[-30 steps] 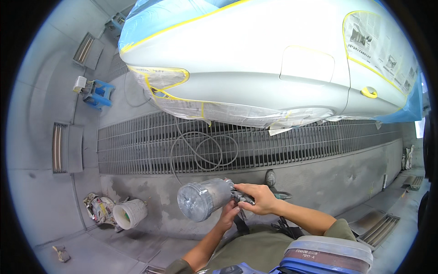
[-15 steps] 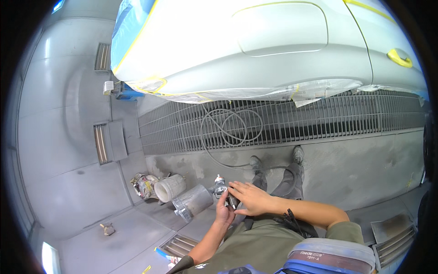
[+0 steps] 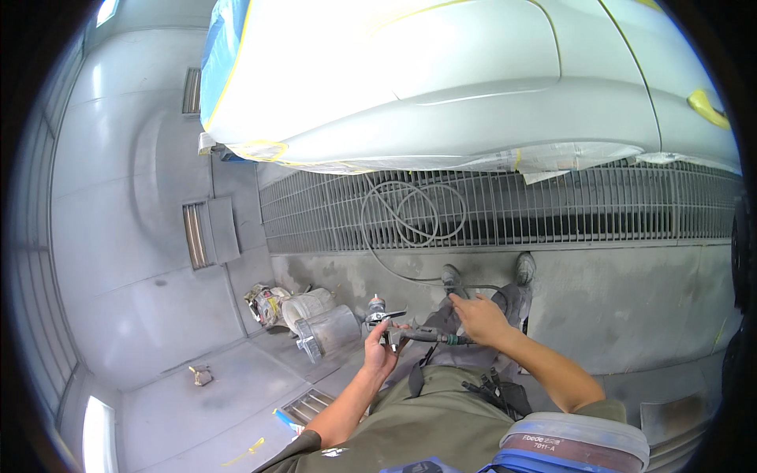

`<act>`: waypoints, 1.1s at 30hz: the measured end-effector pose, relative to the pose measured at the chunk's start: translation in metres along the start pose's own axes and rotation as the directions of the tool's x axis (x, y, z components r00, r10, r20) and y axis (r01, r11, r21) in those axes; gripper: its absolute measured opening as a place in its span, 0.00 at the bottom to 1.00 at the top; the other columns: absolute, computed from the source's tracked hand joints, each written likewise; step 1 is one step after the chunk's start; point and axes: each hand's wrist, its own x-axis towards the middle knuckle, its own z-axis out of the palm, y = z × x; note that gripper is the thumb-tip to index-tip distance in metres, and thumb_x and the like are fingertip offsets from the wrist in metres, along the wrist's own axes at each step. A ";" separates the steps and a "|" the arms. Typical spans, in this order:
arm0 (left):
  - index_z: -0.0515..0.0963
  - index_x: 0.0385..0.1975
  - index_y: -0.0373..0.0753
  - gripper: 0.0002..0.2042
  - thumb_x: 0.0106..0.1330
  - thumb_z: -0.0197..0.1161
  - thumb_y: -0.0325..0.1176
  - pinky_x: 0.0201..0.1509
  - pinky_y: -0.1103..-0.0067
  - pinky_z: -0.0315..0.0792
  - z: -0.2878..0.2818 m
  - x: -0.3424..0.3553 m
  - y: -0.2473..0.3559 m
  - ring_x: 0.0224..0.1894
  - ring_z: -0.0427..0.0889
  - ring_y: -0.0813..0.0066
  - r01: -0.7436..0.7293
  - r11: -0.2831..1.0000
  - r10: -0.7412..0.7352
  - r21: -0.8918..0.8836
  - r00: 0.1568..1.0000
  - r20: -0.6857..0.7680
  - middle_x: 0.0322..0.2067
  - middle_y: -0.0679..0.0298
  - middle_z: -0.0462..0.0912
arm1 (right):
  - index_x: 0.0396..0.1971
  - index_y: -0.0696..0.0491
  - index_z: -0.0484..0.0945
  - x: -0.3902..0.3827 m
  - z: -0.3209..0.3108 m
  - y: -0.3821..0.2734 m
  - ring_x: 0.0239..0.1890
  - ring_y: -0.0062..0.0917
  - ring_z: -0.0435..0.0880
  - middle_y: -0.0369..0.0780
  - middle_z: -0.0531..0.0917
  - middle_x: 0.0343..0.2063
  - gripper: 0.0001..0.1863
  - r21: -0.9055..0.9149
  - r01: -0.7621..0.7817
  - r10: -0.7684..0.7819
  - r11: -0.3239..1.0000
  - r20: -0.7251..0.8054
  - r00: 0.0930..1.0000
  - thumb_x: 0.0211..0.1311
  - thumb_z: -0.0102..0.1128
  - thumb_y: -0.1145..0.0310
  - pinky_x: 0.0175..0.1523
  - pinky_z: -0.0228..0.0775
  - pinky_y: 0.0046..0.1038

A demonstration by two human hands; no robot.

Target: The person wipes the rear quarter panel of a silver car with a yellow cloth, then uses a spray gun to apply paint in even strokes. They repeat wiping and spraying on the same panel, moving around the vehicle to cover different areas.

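My left hand (image 3: 383,355) is wrapped around a spray gun (image 3: 391,334) in front of my waist. A large grey paint cup (image 3: 330,333) extends leftward from the gun, its lidded end farthest from my hand. From the gun's other side a dark hose end with a green-banded coupling (image 3: 453,339) runs toward my right hand (image 3: 482,322). That hand hovers over the hose with fingers stretched out, off the gun body. Whether its palm touches the hose is hidden.
A pale car body (image 3: 473,110) edged with yellow tape and masking sheet stands ahead. A coiled air hose (image 3: 418,211) lies on the floor grating (image 3: 568,206). Beyond the cup are a whitish bucket (image 3: 306,306) and crumpled waste (image 3: 265,304). A respirator (image 3: 568,441) hangs at my chest.
My right hand has left the gun and moved right, above the hose. The gun has turned, bringing its hose end into sight. My left hand keeps its grip.
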 end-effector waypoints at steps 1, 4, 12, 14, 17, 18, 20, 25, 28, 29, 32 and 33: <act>0.75 0.38 0.38 0.13 0.71 0.59 0.43 0.58 0.63 0.77 -0.002 0.002 0.001 0.48 0.82 0.59 -0.019 1.000 0.019 0.010 1.000 -0.005 0.37 0.55 0.82 | 0.44 0.50 0.87 0.001 -0.003 0.003 0.41 0.40 0.86 0.43 0.89 0.34 0.13 -0.009 -0.007 0.007 1.000 0.024 1.000 0.71 0.55 0.64 0.63 0.69 0.50; 0.75 0.38 0.38 0.12 0.70 0.60 0.42 0.57 0.64 0.77 -0.014 0.011 0.004 0.45 0.83 0.59 -0.091 0.996 0.091 0.006 0.996 0.000 0.35 0.58 0.81 | 0.44 0.49 0.88 0.004 -0.012 0.008 0.38 0.44 0.86 0.44 0.89 0.34 0.13 -0.022 -0.016 0.016 1.000 -0.033 0.999 0.69 0.57 0.63 0.64 0.69 0.52; 0.75 0.37 0.41 0.11 0.67 0.62 0.42 0.51 0.65 0.78 -0.075 0.055 0.035 0.45 0.85 0.61 -0.110 0.984 0.106 -0.138 0.994 -0.040 0.34 0.63 0.81 | 0.45 0.48 0.88 0.020 -0.004 0.003 0.36 0.49 0.86 0.47 0.88 0.34 0.13 -0.246 -0.231 0.219 0.941 -0.075 0.973 0.67 0.60 0.61 0.59 0.74 0.49; 0.74 0.41 0.43 0.12 0.66 0.63 0.42 0.50 0.63 0.78 -0.099 0.075 0.045 0.45 0.85 0.61 -0.096 0.979 0.091 -0.180 0.995 -0.039 0.36 0.64 0.80 | 0.50 0.48 0.86 0.027 0.012 -0.002 0.38 0.50 0.85 0.49 0.88 0.36 0.16 -0.291 -0.327 0.305 0.899 -0.119 0.945 0.68 0.59 0.61 0.57 0.75 0.46; 0.74 0.41 0.42 0.13 0.65 0.64 0.41 0.49 0.64 0.78 -0.148 0.105 0.066 0.45 0.85 0.60 -0.135 0.952 0.144 -0.276 0.989 0.015 0.37 0.65 0.80 | 0.57 0.49 0.81 0.036 0.044 -0.007 0.44 0.53 0.84 0.51 0.87 0.42 0.20 -0.331 -0.391 0.365 0.859 -0.138 0.920 0.70 0.56 0.58 0.56 0.75 0.46; 0.74 0.41 0.41 0.13 0.65 0.64 0.41 0.46 0.66 0.79 -0.165 0.116 0.075 0.43 0.86 0.61 -0.152 0.942 0.158 -0.298 0.987 -0.004 0.35 0.65 0.80 | 0.60 0.50 0.79 0.038 0.057 -0.008 0.46 0.54 0.84 0.53 0.86 0.45 0.22 -0.342 -0.392 0.363 0.854 -0.148 0.920 0.70 0.55 0.56 0.56 0.75 0.47; 0.74 0.40 0.41 0.12 0.66 0.63 0.40 0.41 0.67 0.81 -0.202 0.133 0.099 0.40 0.86 0.61 -0.164 0.925 0.186 -0.342 0.982 0.034 0.33 0.65 0.80 | 0.64 0.50 0.76 0.039 0.083 -0.009 0.52 0.54 0.82 0.55 0.83 0.51 0.26 -0.338 -0.472 0.449 0.815 -0.148 0.881 0.71 0.54 0.53 0.57 0.75 0.47; 0.74 0.40 0.41 0.10 0.70 0.60 0.40 0.38 0.69 0.83 -0.270 0.170 0.179 0.41 0.87 0.63 -0.263 0.894 0.259 -0.362 0.964 -0.061 0.34 0.65 0.80 | 0.69 0.51 0.70 0.035 0.144 -0.008 0.60 0.45 0.81 0.51 0.77 0.63 0.35 -0.209 -0.664 0.661 0.718 -0.091 0.744 0.72 0.50 0.41 0.61 0.74 0.43; 0.73 0.40 0.39 0.12 0.71 0.60 0.41 0.38 0.70 0.84 -0.290 0.190 0.233 0.41 0.86 0.64 -0.302 0.898 0.285 -0.320 0.953 -0.099 0.37 0.60 0.82 | 0.68 0.51 0.72 0.044 0.180 -0.008 0.62 0.37 0.80 0.46 0.76 0.66 0.39 0.238 -0.902 0.905 0.360 0.145 0.399 0.71 0.48 0.34 0.60 0.74 0.40; 0.73 0.41 0.39 0.12 0.71 0.59 0.41 0.39 0.70 0.84 -0.292 0.196 0.248 0.41 0.86 0.65 -0.308 0.896 0.286 -0.319 0.951 -0.117 0.38 0.58 0.83 | 0.69 0.49 0.72 0.052 0.191 -0.009 0.60 0.32 0.80 0.43 0.76 0.66 0.42 0.294 -0.924 0.934 0.246 0.183 0.307 0.70 0.45 0.30 0.57 0.74 0.39; 0.73 0.43 0.39 0.12 0.71 0.59 0.41 0.41 0.72 0.84 -0.289 0.215 0.289 0.43 0.86 0.65 -0.295 0.906 0.278 -0.305 0.956 -0.098 0.40 0.56 0.84 | 0.70 0.51 0.69 0.095 0.223 -0.015 0.60 0.30 0.79 0.39 0.77 0.65 0.39 0.477 -0.858 0.872 0.189 0.321 0.370 0.76 0.40 0.35 0.62 0.71 0.35; 0.73 0.44 0.39 0.12 0.71 0.59 0.41 0.41 0.72 0.84 -0.286 0.223 0.302 0.45 0.86 0.65 -0.305 0.906 0.292 -0.294 0.952 -0.090 0.41 0.56 0.84 | 0.70 0.51 0.69 0.113 0.231 -0.019 0.63 0.30 0.77 0.41 0.75 0.66 0.38 0.573 -0.803 0.804 0.164 0.394 0.446 0.77 0.36 0.35 0.64 0.70 0.36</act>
